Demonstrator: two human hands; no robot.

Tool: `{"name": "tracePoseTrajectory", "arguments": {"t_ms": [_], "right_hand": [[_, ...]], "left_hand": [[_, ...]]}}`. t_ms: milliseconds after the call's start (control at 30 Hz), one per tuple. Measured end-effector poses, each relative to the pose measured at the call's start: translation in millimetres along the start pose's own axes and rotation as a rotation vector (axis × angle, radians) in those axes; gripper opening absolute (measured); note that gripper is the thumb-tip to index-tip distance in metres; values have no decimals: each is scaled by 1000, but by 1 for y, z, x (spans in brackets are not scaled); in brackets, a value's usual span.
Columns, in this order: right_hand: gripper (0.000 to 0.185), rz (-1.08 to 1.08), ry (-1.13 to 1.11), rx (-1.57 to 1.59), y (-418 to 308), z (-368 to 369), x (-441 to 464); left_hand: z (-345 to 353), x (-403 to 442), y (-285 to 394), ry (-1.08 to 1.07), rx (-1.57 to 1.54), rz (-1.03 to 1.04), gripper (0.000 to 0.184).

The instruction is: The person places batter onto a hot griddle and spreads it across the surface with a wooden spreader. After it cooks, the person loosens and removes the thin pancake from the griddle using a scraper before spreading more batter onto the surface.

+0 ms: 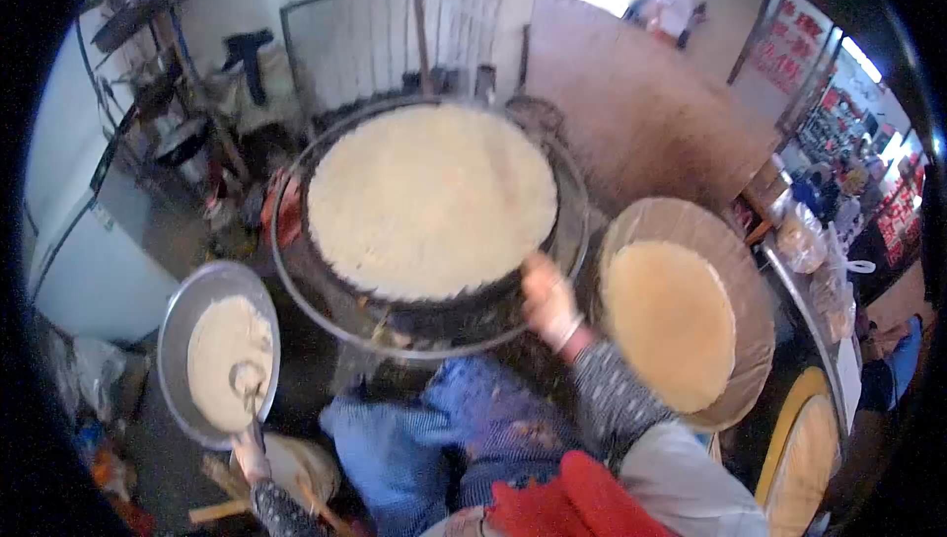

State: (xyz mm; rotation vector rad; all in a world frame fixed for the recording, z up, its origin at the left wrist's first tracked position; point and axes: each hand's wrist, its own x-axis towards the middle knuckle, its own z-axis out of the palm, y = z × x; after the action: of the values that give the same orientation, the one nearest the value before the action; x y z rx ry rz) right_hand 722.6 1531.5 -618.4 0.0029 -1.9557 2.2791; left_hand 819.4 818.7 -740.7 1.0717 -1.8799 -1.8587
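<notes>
In the lower left, my left hand (252,455) is closed round the handle of a ladle (246,379), whose bowl rests in pale batter. The batter (222,340) lies in a grey metal basin (174,364). My right hand (549,295), blurred by motion, is at the right front edge of a big round griddle. Its fingers look curled, but what they hold I cannot make out. A thin, pale pancake (424,197) covers nearly the whole griddle (434,290), and a metal ring (400,350) runs around it.
To the right, a wide basket-like container (750,340) holds a stack of round pancakes (671,325). More round flat things (804,458) lie at the lower right. A board (641,93) stands behind the griddle. A bucket (306,463) is below the basin. Plastic bags (801,241) hang at the right.
</notes>
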Motion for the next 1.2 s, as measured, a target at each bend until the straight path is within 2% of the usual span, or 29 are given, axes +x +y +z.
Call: {"name": "tracePoseTrajectory", "arguments": {"t_ms": [33,67,100,133,200,267,300,333,367,433,467,533,567,633,667,700,733,833,933,967,1000,1033,1067,1100,1133,1167,1200], "right_hand": [[39,242,150,35,-14,-23,-2],[45,457,304,99,-30,-46,-3],[48,508,327,-76,-34,-42,-5],[43,506,308,-120,-21,-44,-7],[41,413,175,-194,-26,-18,-24],[41,307,37,-173,-9,-2,-36],[41,275,-11,-144,-4,9,-42],[41,243,-59,-113,2,20,-48],[41,221,-89,-125,6,29,-55],[40,176,-134,-165,21,48,-72],[40,237,-163,-119,20,59,-81],[40,475,-218,-39,-21,71,-98],[40,598,-247,-40,-44,71,-103],[36,434,-107,-13,-46,59,-105],[41,342,12,92,-55,51,-96],[44,310,59,132,-46,37,-82],[47,275,105,171,-37,23,-67],[48,166,150,109,-26,-18,-52],[46,-130,80,-310,26,52,-41],[46,-118,30,-351,32,72,-46],[45,132,-77,-251,19,90,-50],[44,219,-153,-367,0,104,-51],[43,199,-195,-350,7,111,-50],[42,178,-252,-325,14,114,-48],[42,9,-298,-327,43,93,-38],[41,-63,-267,-291,44,75,-30],[41,-136,-238,-259,45,57,-23]], "left_hand": [[-7,-12,25,186,933,221,64],[17,-33,58,306,1086,189,60],[22,-26,56,386,1057,292,58],[36,-25,61,384,1032,460,55],[78,-37,84,126,889,707,51],[128,-21,80,-29,936,977,56],[156,-12,83,-45,1143,1114,66],[197,-55,117,-143,1171,1112,70],[228,-59,120,-210,1187,1181,72],[281,-90,136,-243,1261,1479,64],[296,-100,140,-403,1276,1452,53],[332,-111,126,-518,1782,1235,23],[343,-102,104,-541,1869,1212,22],[347,-127,106,-609,1875,1204,22],[346,-168,132,-669,1863,1125,21],[357,-175,120,-651,2022,1054,23],[366,-190,111,-634,2032,974,24],[381,-261,119,-744,1706,937,26],[392,-279,103,-711,1443,1120,35],[397,-288,97,-784,1486,1124,48],[400,-284,81,-748,1392,1265,52],[399,-274,59,-691,1309,1389,57],[395,-265,45,-670,1293,1475,61],[392,-264,52,-523,1707,1592,63],[394,-259,42,-664,1593,1457,65],[388,-272,70,-785,1453,1321,67],[386,-265,70,-717,1202,1398,70]]}}
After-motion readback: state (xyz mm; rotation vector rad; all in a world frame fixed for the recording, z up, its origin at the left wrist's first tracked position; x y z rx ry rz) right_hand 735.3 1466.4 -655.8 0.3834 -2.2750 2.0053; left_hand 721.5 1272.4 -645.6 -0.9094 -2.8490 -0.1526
